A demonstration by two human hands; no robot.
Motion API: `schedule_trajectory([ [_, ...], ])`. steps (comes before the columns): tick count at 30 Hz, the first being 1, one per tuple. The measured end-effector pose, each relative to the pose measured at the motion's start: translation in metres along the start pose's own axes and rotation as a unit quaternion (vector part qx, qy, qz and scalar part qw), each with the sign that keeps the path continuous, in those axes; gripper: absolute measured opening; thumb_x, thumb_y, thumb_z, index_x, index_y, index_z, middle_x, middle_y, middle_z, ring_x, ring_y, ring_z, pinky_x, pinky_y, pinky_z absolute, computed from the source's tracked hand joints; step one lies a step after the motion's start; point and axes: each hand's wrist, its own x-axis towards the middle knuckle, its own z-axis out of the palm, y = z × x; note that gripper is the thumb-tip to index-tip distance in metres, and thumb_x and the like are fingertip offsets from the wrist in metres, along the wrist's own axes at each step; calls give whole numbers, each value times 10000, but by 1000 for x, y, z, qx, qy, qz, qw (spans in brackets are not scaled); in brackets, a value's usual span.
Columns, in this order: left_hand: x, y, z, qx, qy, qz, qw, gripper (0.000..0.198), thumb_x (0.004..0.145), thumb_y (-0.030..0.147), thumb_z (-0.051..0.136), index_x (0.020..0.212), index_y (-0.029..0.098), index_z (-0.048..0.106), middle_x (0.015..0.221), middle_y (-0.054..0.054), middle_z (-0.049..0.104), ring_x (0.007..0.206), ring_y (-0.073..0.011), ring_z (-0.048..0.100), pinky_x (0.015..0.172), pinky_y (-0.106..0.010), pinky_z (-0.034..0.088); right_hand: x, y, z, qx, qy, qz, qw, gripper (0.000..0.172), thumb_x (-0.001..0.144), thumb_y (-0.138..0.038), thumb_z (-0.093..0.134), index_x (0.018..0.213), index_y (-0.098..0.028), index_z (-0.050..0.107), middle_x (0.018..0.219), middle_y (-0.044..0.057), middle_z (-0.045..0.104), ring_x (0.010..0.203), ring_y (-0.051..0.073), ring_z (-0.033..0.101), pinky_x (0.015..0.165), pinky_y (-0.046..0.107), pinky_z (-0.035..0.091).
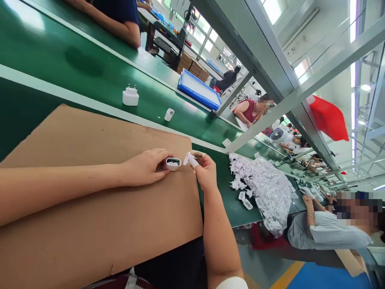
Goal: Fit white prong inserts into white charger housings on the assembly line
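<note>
My left hand (pixel 150 166) is closed around a white plastic charger housing (pixel 173 163), its open end turned toward my right hand. Inside the housing some small parts show, too small to name. My right hand (pixel 204 166) pinches a small white plastic plug cap (pixel 188 159) just right of the housing, with a gap between the two. White coverings sit on some right fingertips. Both hands are above a brown cardboard sheet (pixel 144 212).
On the green bench (pixel 99 76) stand a white plug adapter (pixel 130 96) and a small white housing (pixel 169 114). To the right lies a heap of white plug parts (pixel 240 170) beside a clear plastic bag (pixel 272 188). A blue tray (pixel 200 88) and a metal post (pixel 255 116) are farther off. Other people sit along the line.
</note>
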Motion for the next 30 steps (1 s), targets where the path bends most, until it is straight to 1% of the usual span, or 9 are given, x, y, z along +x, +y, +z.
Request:
schedule_trajectory([
  [3, 5, -3, 2, -38, -21, 9, 999, 737, 846, 624, 543, 1454, 209, 589, 1215, -117, 698, 1113, -311, 633, 998, -396, 515, -6, -5, 4, -6, -29, -6, 1000, 312, 724, -330, 770, 1023, -245, 745, 960, 11, 770, 803, 150, 660, 602, 242, 490],
  [7, 6, 0, -1, -88, -73, -24, 993, 599, 825, 641, 604, 1264, 244, 696, 982, -61, 726, 937, -281, 661, 825, -361, 529, -12, -10, 9, -18, -49, -2, 999, 231, 767, -382, 770, 943, -232, 754, 939, 13, 744, 728, 135, 639, 598, 258, 504],
  [11, 2, 4, -4, -121, -38, -113, 985, 819, 601, 672, 805, 1256, 212, 635, 1017, -58, 715, 878, -272, 672, 756, -351, 532, -11, -8, 10, -20, -66, -31, 997, 306, 701, -322, 842, 984, -236, 764, 1053, 35, 762, 870, 185, 713, 749, 321, 601],
  [14, -1, 4, -9, -142, -35, -104, 984, 1010, 561, 632, 829, 1428, 199, 546, 1066, -65, 698, 926, -269, 663, 795, -346, 539, -13, -6, 10, -48, -62, -78, 994, 293, 710, -280, 839, 989, -233, 763, 1046, 37, 767, 951, 204, 731, 879, 364, 612],
  [16, -2, 4, -13, -167, -71, -81, 980, 883, 648, 609, 760, 1412, 204, 578, 980, -44, 695, 887, -252, 656, 777, -335, 529, -17, -7, 13, -112, -33, -107, 987, 225, 775, -311, 807, 979, -224, 770, 992, 37, 766, 908, 194, 722, 847, 356, 604],
  [19, -2, 4, -13, -172, -88, -94, 977, 658, 673, 600, 744, 1203, 218, 668, 860, -13, 689, 795, -229, 643, 697, -316, 492, -24, -9, 21, -197, -23, -143, 970, 215, 839, -366, 770, 998, -221, 783, 933, 38, 752, 862, 186, 695, 784, 335, 583],
  [24, -1, 7, -11, -150, -48, -133, 979, 650, 546, 603, 844, 1042, 225, 663, 922, -3, 730, 817, -228, 657, 671, -295, 463, -27, -7, 32, -321, -33, -184, 929, 209, 885, -389, 735, 1007, -229, 790, 911, 50, 705, 845, 183, 641, 734, 316, 550],
  [27, -2, 9, -16, -163, -77, -97, 979, 543, 636, 570, 759, 1056, 230, 698, 899, 4, 728, 799, -214, 650, 670, -288, 451, -25, -2, 33, -356, -52, -197, 912, 170, 900, -341, 698, 979, -216, 782, 950, 64, 674, 866, 186, 641, 724, 309, 552],
  [30, -2, 9, -21, -162, -91, -101, 977, 439, 689, 557, 666, 965, 219, 717, 793, 1, 695, 741, -209, 627, 653, -294, 433, -24, 0, 32, -361, -46, -234, 902, 157, 909, -255, 643, 990, -209, 770, 1002, 81, 670, 920, 199, 653, 776, 326, 568],
])
